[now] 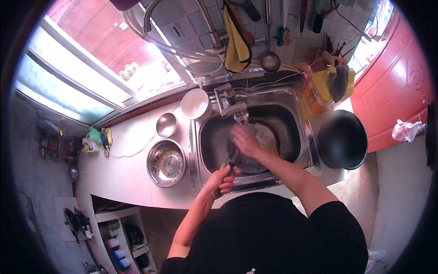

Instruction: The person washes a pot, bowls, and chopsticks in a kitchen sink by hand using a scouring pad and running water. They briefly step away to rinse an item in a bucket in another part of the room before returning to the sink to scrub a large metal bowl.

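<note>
My left hand (222,179) is closed around the black handle (230,168) of a utensil, over the front left rim of the steel sink (212,137). The utensil's far end reaches toward my right hand and is too blurred to identify. My right hand (245,139) is blurred, under the faucet (232,106) and above a round dark pan (276,137) in the basin. Whether it grips anything cannot be told. Wet, pale and brownish matter shows in the pan.
Left of the sink are a large steel bowl (166,163) with food scraps, a small steel bowl (167,125) and a white bowl (195,104). A dark round container (342,140) and a yellow-orange jug (316,92) stand at the right. A yellow cloth (236,44) and a ladle (270,61) hang behind.
</note>
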Demonstrator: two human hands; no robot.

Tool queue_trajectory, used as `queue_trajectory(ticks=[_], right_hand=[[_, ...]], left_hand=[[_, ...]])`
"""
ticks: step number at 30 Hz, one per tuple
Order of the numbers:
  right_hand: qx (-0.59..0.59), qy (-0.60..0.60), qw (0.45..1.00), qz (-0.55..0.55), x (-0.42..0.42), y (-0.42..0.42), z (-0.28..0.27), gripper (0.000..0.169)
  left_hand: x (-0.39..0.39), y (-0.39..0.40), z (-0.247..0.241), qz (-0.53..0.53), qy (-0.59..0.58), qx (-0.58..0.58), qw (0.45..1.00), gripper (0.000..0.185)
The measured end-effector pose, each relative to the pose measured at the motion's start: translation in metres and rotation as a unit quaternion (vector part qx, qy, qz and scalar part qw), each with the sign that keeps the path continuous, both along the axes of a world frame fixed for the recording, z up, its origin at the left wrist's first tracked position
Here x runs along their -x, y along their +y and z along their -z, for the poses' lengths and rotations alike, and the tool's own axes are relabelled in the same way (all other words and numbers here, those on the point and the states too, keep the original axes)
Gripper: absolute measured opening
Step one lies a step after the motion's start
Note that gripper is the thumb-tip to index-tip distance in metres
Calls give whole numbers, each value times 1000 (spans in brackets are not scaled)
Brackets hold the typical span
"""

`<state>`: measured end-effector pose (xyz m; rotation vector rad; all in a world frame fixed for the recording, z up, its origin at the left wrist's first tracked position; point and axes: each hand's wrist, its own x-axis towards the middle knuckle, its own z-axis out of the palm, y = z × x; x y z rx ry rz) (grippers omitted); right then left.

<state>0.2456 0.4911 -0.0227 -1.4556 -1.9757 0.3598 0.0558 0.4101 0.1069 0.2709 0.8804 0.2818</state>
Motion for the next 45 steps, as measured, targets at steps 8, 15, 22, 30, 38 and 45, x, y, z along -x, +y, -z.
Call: queue_trajectory(ticks=[8, 15, 22, 30, 38, 45], right_hand=[[60, 17, 992, 112, -21, 4, -12, 43], [174, 186, 937, 238, -47, 22, 23, 40], [288, 286, 901, 153, -114, 27, -41, 45], [50, 83, 975, 200, -119, 28, -123, 41], [-5, 94, 972, 216, -139, 23, -158, 34], [4, 105, 958, 267, -178, 25, -154, 36]], left_hand=[[10, 2, 4, 6, -6, -59, 998, 29], [1, -2, 2, 39, -10, -48, 998, 31], [25, 45, 75, 290, 199, -329, 876, 48], [-74, 114, 84, 152, 212, -546, 796, 28], [-50, 111, 105, 172, 137, -452, 865, 29], [-36, 112, 110, 219, 310, -615, 691, 40]])
